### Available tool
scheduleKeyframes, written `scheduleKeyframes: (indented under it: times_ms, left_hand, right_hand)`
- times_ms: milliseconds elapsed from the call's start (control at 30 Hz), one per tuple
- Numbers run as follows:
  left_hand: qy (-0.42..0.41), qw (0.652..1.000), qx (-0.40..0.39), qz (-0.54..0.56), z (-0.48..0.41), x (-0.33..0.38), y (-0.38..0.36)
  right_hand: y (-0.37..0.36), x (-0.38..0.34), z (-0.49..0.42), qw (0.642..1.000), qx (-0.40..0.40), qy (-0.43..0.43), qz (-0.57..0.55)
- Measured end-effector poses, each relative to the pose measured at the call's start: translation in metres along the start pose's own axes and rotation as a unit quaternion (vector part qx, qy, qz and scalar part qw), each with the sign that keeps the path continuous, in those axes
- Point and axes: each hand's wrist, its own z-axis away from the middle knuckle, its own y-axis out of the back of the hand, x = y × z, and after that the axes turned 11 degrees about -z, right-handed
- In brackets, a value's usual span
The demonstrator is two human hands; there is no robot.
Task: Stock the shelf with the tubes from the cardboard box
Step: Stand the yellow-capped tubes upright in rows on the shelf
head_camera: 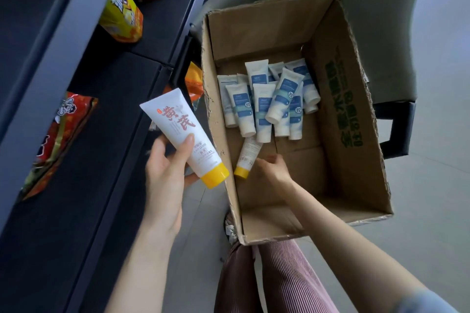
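Observation:
My left hand [166, 175] grips a white tube with a yellow cap and red characters [181, 132], held over the gap between the dark shelf [101, 114] and the open cardboard box [340, 99]. My right hand [273, 168] reaches down into the box, fingers curled beside a second yellow-capped tube [247, 157] lying on the box floor; whether it grips the tube is unclear. Several white tubes with blue labels [269, 99] lie piled at the far end of the box.
Snack bags sit on the shelf boards: yellow-orange ones [122, 10] at the top, a red one [58, 140] at the left, an orange one [193, 84] behind the box corner. The box rests on a dark stand [396, 129]. Pale floor lies to the right.

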Motion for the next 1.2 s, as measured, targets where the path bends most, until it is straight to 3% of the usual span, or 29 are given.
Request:
scheduleKeyframes:
  times_ms: [200, 367, 767, 1067, 1200]
  left_hand:
    - [0.008, 1.0, 0.009, -0.006, -0.003, -0.004, -0.001]
    - [0.012, 1.0, 0.028, 0.0, -0.009, -0.002, 0.0]
    - [0.021, 0.995, 0.085, 0.038, -0.01, -0.002, 0.008]
    - [0.02, 0.991, 0.108, 0.07, 0.02, -0.006, 0.013]
    - [0.014, 0.991, 0.102, 0.081, 0.037, -0.009, 0.019]
  right_hand:
    - [-0.031, -0.004, -0.02, 0.994, 0.006, -0.062, -0.085]
    - [-0.043, -0.001, -0.025, 0.998, 0.021, -0.05, -0.008]
    - [-0.036, 0.0, -0.028, 0.997, 0.022, -0.046, 0.059]
    - [0.014, 0.011, 0.016, 0.994, -0.085, -0.05, 0.04]
    - [0.026, 0.011, 0.041, 0.991, -0.128, 0.03, -0.003]
